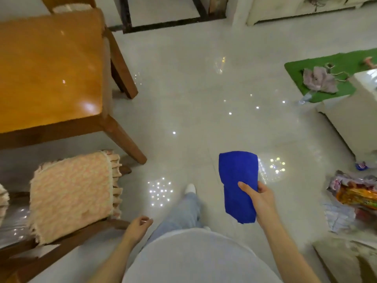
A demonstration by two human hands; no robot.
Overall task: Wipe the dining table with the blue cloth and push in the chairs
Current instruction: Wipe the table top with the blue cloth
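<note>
Head view looks straight down at a glossy pale floor (183, 99), and right away the blue cloth (237, 180) stands out at lower centre-right, folded into a long pad and hanging in the air above the tiles. The right hand (263, 199) grips it at its right edge, thumb laid across the front of the fabric and the fingers curled round behind. Over at the bottom, left of centre, the left hand (138, 223) hangs beside the hip with its fingers loosely curled, holding nothing. The wooden bench (47, 68) fills the upper left of the frame, its orange top shiny, well apart from the cloth. Just below its near edge, at lower left, sits a chair (67, 245) with a fluffy pink-and-cream cushion (71, 197) on the seat, the seat out in the open and not tucked under. A second chair (67, 5) shows at the top left, beyond the bench's far edge. One foot (190, 188) in white points forward between the two hands. At the right edge, a green mat (326, 78) carries a crumpled grey rag (319, 80), and lower down lie colourful plastic bags (355, 197) on the floor.
</note>
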